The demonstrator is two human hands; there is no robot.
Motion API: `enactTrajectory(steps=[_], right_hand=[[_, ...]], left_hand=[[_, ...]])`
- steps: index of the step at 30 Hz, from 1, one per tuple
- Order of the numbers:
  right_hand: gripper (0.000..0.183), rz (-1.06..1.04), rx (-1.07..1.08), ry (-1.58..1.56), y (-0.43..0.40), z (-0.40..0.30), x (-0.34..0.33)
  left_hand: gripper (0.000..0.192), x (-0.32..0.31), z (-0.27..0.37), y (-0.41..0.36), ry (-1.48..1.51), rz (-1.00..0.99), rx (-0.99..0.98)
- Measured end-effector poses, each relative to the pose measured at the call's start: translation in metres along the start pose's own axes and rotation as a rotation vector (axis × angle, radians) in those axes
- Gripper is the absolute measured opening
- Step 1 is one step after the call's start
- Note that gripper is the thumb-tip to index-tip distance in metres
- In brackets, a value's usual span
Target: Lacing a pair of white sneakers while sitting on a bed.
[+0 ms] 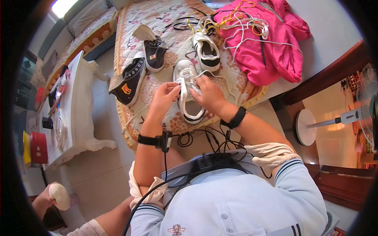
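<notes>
A white sneaker (183, 65) lies on the quilted floral cover (165, 118), its toe pointing away from me, with a white lace across its front eyelets. My left hand (166, 96) is at the left edge of its lace opening, thumb and forefinger close together; whether they pinch a lace end is unclear. My right hand (208, 93) rests at the right side of the opening, fingers bent over the eyelet flap and tongue. From near the right fingers a loose white lace (226, 78) curves over the cover. Another white sneaker with black stripes (205, 54) stands just beyond.
Two dark canvas shoes (131, 79) stand at the left. Loose white, yellow and black laces (245, 23) lie over pink fabric (277, 59) at the upper right. Black cables (212, 138) hang between me and the cover's edge. Another person's leg shows at the lower left.
</notes>
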State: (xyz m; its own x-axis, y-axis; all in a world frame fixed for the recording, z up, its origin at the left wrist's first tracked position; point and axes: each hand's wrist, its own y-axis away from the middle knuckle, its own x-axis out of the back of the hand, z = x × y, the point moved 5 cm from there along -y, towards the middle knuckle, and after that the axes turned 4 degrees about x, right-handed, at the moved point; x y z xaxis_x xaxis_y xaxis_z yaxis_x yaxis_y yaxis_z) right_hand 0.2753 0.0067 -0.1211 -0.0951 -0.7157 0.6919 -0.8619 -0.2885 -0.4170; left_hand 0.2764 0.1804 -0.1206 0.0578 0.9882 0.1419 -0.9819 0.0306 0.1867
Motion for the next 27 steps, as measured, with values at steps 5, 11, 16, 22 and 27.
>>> enactTrajectory(steps=[5,11,16,22,27], right_hand=[[0.033,-0.005,-0.018,0.02,-0.001,0.002,0.0],[0.033,-0.005,0.002,0.015,0.0,0.004,-0.002],[0.029,0.046,0.009,-0.006,0.001,0.002,0.002],[0.03,0.045,0.002,-0.018,0.003,0.001,0.0],[0.032,0.023,-0.022,-0.027,0.002,0.004,-0.005]], left_hand=[[0.021,-0.009,0.007,-0.016,-0.07,0.018,0.018],[0.016,-0.008,0.001,-0.023,-0.127,0.094,-0.025],[0.014,-0.001,-0.006,-0.023,0.067,0.109,-0.07],[0.012,0.008,-0.01,-0.013,0.123,0.102,-0.064],[0.01,0.02,-0.003,-0.004,0.26,0.106,-0.03]])
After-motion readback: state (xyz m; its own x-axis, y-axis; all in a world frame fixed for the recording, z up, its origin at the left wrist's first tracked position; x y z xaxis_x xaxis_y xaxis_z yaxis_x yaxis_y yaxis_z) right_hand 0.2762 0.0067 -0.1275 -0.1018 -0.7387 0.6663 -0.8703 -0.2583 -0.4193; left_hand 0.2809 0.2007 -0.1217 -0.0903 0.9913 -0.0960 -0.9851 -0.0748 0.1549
